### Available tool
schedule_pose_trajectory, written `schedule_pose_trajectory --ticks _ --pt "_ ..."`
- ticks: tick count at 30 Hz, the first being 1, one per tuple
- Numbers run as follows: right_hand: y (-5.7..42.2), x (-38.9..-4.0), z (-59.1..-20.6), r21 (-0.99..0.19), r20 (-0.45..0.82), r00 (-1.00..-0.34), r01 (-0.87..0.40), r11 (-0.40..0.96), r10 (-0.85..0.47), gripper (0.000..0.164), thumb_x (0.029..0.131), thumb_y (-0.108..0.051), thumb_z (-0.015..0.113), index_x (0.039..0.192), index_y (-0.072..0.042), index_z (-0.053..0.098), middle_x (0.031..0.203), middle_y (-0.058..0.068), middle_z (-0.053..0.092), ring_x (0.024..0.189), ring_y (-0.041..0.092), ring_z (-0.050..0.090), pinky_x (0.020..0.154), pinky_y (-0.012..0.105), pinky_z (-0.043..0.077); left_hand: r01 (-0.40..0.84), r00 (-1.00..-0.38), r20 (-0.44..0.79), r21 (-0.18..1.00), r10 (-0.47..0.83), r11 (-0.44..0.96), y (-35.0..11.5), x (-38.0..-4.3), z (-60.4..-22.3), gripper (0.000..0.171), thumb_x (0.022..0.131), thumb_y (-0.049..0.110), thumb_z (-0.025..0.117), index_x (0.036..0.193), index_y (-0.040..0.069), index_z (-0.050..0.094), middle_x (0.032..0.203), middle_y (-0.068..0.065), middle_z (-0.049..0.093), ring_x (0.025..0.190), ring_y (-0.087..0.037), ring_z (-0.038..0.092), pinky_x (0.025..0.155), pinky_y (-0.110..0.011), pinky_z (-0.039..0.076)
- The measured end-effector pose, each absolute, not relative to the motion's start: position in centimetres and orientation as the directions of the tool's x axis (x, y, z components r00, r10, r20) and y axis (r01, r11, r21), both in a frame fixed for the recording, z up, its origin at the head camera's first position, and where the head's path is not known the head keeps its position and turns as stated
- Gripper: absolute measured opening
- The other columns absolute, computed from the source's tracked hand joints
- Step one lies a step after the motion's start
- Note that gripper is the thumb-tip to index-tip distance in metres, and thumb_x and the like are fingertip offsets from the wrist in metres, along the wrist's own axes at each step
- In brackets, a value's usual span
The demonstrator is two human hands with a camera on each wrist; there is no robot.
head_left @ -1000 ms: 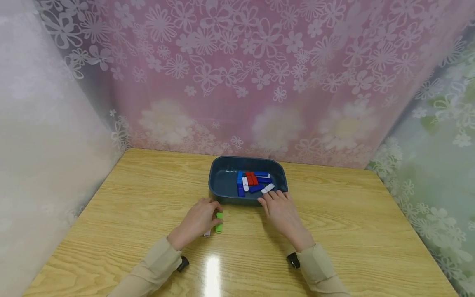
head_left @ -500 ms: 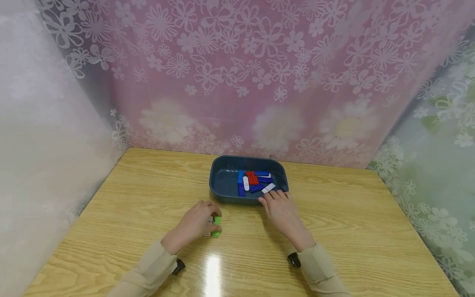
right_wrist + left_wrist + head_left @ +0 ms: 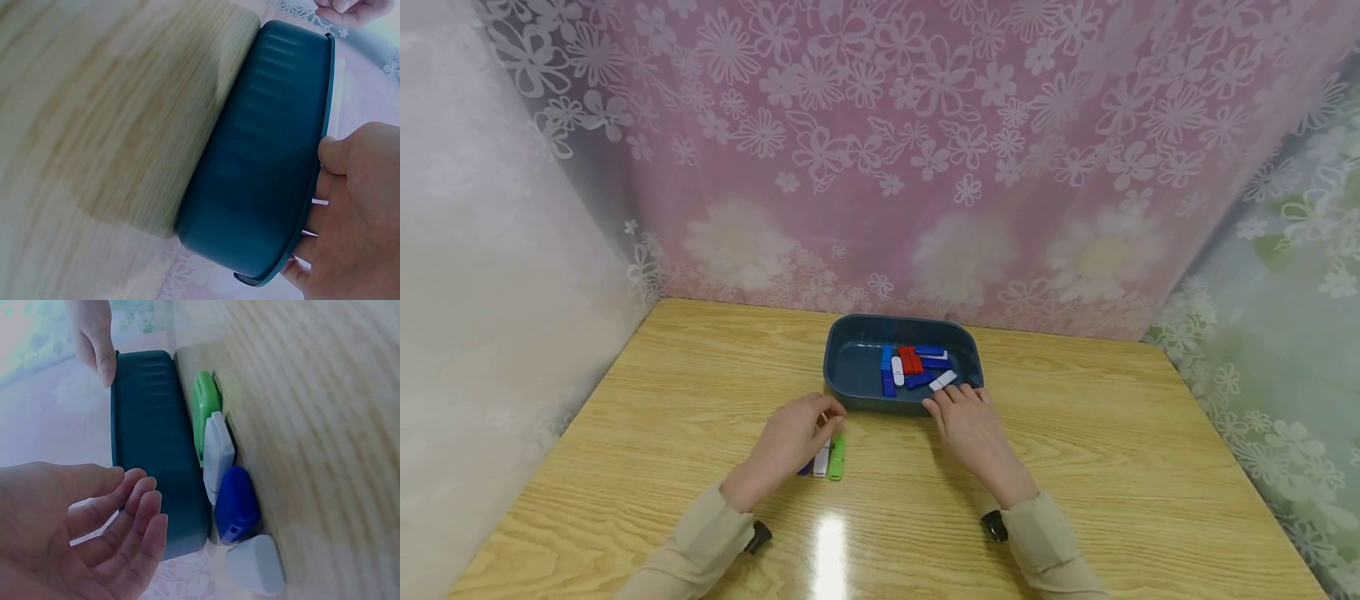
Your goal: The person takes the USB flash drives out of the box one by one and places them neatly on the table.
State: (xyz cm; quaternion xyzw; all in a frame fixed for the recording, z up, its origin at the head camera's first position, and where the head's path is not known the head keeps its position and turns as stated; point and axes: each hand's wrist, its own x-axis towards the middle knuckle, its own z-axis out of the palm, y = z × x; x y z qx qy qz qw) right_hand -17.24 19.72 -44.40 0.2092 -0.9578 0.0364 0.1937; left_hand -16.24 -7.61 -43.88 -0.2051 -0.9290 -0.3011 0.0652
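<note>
At 4 o'clock from your left hand, fingers loose and empty, sits that green stick; your right hand's gripping the tray by its rim.

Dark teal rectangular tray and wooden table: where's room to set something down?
Free: tray left of the bright blue flat stick; table right of right hand. Crowded: tray's middle and right; table by left hand, with green, white and blue sticks.

Tray: smooth plastic. Green stick: smooth plastic. Tabletop: glossy, wood-grained. Curtain: cloth-like.
</note>
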Motion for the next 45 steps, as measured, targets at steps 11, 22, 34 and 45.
schedule_pose_trajectory --ticks 11,22,34,45 --pt "19.8 -17.2 -44.4 0.020 0.387 -0.838 -0.410 0.912 -0.385 0.026 0.103 -0.027 0.059 0.090 -0.006 0.066 0.087 0.009 0.067 0.088 0.032 0.060 0.081 0.045 0.046 0.448 -0.893 0.319 0.555 0.318 0.701 -5.7 -18.7 -41.3 0.008 0.098 0.014 0.068 0.102 0.010 0.073 0.085 0.004 0.066 0.070 -0.008 0.057 0.064 -0.025 0.050" --pt "19.9 -17.2 -44.5 0.034 0.397 -0.827 -0.421 0.907 -0.398 0.026 0.102 -0.028 0.059 0.090 -0.006 0.066 0.087 0.008 0.067 0.087 0.032 0.061 0.080 0.046 0.047 0.445 -0.892 0.331 0.531 0.307 0.721 -2.4 -23.5 -41.2 0.010 0.098 0.014 0.067 0.101 0.008 0.074 0.091 -0.005 0.071 0.075 -0.015 0.062 0.070 -0.030 0.055" --pt "19.8 -17.2 -44.5 0.036 0.402 -0.824 -0.422 0.906 -0.399 0.026 0.103 -0.028 0.058 0.089 -0.008 0.066 0.088 0.008 0.068 0.088 0.031 0.061 0.079 0.045 0.046 0.373 -0.917 0.050 0.458 0.395 0.807 0.1 -25.7 -43.0 0.010 0.096 0.019 0.071 0.102 0.015 0.078 0.096 -0.004 0.074 0.083 -0.020 0.069 0.077 -0.038 0.058" --pt "19.8 -17.3 -44.4 0.042 0.390 -0.834 -0.408 0.912 -0.391 0.027 0.103 -0.030 0.058 0.090 -0.008 0.066 0.089 0.008 0.068 0.089 0.031 0.062 0.080 0.045 0.047 0.322 -0.930 -0.045 0.381 0.365 0.867 0.2 -26.2 -43.0 0.009 0.090 0.014 0.078 0.084 0.015 0.071 0.085 -0.002 0.068 0.084 -0.021 0.065 0.079 -0.038 0.055"
